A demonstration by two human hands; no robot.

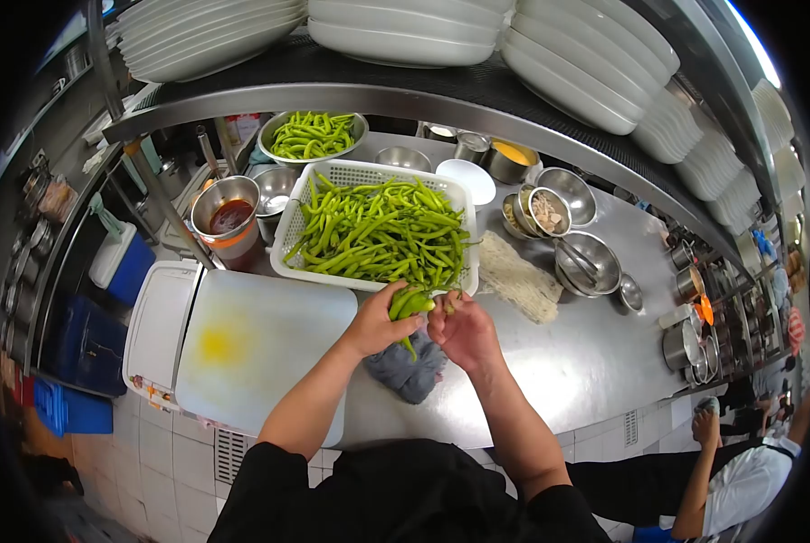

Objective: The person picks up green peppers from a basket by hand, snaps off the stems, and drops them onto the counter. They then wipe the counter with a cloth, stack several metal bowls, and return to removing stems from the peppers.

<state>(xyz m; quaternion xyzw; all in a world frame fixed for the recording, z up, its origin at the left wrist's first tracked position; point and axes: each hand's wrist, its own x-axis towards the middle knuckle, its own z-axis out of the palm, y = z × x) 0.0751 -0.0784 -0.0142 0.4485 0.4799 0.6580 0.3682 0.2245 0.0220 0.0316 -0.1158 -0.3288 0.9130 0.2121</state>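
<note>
Where the two hands meet above the metal tabletop, a small bunch of long, glossy green peppers is grasped by the left hand. Its stem side is turned towards the right hand, while one slim tip is pointed towards the body. The bunch is enclosed mainly by the left hand; the fingertips of the right are held just beside the stems, and whether one is pinched cannot be told. Just beyond the hands, a white perforated plastic basket is heaped with loose green peppers. Nearer the body, a crumpled grey bundle is seen; to the left, a pale cutting board is marked by a yellow stain
</note>
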